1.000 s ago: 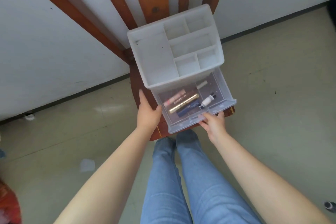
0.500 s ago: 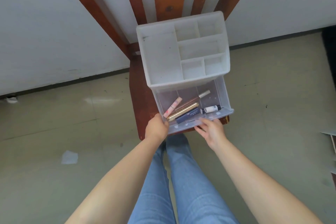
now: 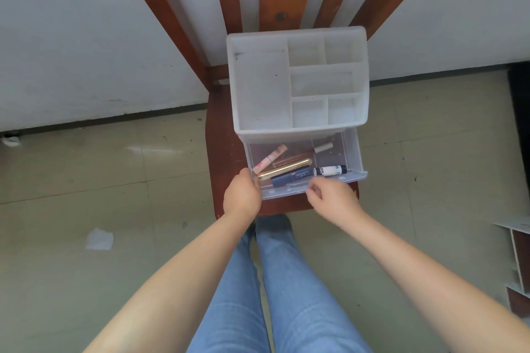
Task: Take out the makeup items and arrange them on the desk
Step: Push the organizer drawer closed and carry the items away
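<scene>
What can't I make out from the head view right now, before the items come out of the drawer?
- Print on the navy tube and the white tube: too small to read.
- Near-left corner of the drawer: covered by the left hand.
- Right hand: motion-blurred, so whether its fingers pinch anything is unclear.
- The desk: not in the head view.
- Chair seat beneath the organizer: hidden.

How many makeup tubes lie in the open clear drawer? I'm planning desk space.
5 visible: pink patterned tube at left, brown silver-capped tube behind, gold tube in the middle, navy tube in front, white black-capped tube at right. Hands may hide others.
</scene>
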Available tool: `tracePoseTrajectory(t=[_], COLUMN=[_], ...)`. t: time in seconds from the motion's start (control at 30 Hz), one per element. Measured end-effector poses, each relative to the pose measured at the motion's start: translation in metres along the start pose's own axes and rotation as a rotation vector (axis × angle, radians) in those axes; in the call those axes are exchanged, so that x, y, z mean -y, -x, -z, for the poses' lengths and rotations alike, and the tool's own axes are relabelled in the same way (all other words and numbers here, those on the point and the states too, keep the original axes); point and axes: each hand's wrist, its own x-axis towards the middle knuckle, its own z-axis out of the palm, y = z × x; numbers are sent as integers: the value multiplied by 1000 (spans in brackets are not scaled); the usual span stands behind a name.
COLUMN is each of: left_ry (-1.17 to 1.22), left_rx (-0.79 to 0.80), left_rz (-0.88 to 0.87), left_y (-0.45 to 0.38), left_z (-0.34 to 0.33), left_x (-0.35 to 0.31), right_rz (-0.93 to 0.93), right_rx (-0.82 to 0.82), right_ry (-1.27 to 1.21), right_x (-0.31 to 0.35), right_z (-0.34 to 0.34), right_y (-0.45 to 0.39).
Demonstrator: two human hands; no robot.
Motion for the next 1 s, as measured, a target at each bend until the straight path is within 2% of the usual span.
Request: tracePoseTrajectory(t=[0.07,0.1,0.17,0.33,0.47,0.73,0.9,1.0], left_ry=[-20,-20,-3,33,55,3,-77,-90], left_rx=[-19,-26,-26,12,17,-19,4,1], left_rz=[-35,-52,-64,-20,1,-1,12,19], left_y=[-5,-8,-12,-12,-10,-2,-2,-2], left_z=[4,6,12,18,20,24,23,21], left_x=[0,0,1,1,-1,-6,-10,-10], right_rz=[207,286,366,524,513,588,478,565], right_rx=[-180,-210,-151,120,204,72,38,-136], right_ry=[132,174,316,563,602,908,849,919], right_x=[3,5,13,35,43,56,50,50], right_z=[7,10,11,19,24,15,10,10], right_y=[-11,-18,-37,-70,-78,-86,-82,-76])
